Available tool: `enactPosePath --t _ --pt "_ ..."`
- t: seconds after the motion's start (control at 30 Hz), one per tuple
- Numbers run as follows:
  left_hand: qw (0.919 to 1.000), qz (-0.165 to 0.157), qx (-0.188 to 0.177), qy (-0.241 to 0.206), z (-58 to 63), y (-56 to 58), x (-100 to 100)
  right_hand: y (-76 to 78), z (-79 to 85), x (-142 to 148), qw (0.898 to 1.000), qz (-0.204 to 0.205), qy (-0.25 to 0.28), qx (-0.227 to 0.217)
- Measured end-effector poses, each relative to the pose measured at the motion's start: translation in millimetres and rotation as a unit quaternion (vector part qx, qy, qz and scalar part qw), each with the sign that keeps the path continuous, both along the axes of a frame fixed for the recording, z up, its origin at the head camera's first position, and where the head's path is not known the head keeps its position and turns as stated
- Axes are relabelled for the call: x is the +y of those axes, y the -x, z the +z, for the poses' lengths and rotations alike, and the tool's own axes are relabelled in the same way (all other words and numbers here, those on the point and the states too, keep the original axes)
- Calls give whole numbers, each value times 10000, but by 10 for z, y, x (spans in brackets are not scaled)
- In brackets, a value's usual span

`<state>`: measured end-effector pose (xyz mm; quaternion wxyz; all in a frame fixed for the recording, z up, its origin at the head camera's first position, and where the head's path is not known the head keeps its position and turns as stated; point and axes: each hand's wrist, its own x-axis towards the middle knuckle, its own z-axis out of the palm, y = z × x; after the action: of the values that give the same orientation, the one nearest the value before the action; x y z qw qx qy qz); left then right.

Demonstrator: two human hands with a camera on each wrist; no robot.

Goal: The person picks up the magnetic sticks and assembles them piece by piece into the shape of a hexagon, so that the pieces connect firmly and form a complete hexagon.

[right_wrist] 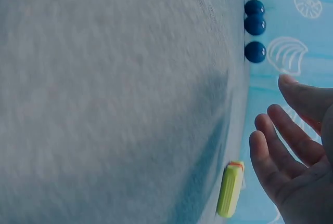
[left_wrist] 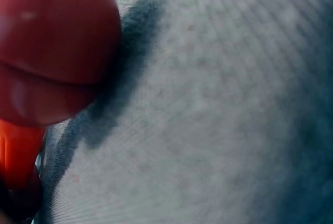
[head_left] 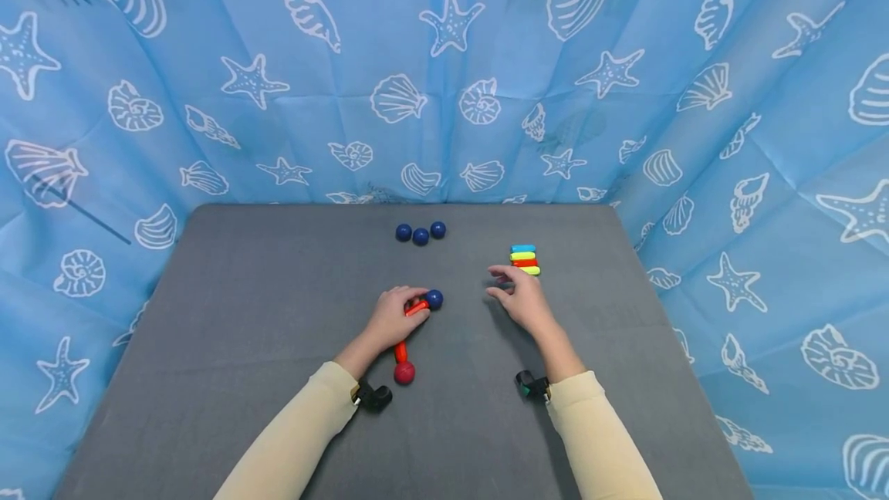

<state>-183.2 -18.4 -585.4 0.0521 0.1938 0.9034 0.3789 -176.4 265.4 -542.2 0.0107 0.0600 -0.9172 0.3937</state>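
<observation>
My left hand [head_left: 394, 319] pinches an orange-red rod [head_left: 417, 308] whose far end meets a blue ball [head_left: 434, 299]. A second orange-red rod [head_left: 400, 352] comes out from under that hand and ends in a red ball [head_left: 404, 373]. How the two rods join is hidden by the hand. The left wrist view shows the red ball [left_wrist: 54, 42] close up, with its rod [left_wrist: 20, 154] below. My right hand [head_left: 524, 301] hovers with fingers apart, nothing between them, just in front of a row of coloured rods [head_left: 524, 257]. A yellow-green rod [right_wrist: 230, 190] shows beside it in the right wrist view.
Three blue balls [head_left: 420, 237] lie together near the back edge of the grey table [head_left: 278, 268]. A blue curtain [head_left: 444, 137] with white shells and starfish hangs behind and along the sides.
</observation>
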Motion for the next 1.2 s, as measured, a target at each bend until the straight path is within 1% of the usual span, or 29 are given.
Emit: enactPosePath --t 0.23,0.4,0.6,0.7,1.0,1.1,1.2 --pt "10000 -1 -9 0 -19 14 -6 29 51 132 9993 -308 -180 137" --pt "9999 18 0 -119 -9 6 -2 47 65 233 9983 -467 -265 214" --pt "9999 11 17 -108 4 5 -17 68 45 336 9956 -738 -573 80" --pt "9999 2 -38 -141 9 5 -25 80 29 392 9937 -851 -729 -16" --pt "9998 22 -191 -99 -14 9 -34 147 -19 500 9886 -906 -1115 -453" --pt "9997 13 -237 -114 -18 12 -35 153 -16 507 9866 -892 -1265 -513" --pt "9997 34 -201 -154 -19 16 -38 159 -17 503 9850 -829 -1442 -452"
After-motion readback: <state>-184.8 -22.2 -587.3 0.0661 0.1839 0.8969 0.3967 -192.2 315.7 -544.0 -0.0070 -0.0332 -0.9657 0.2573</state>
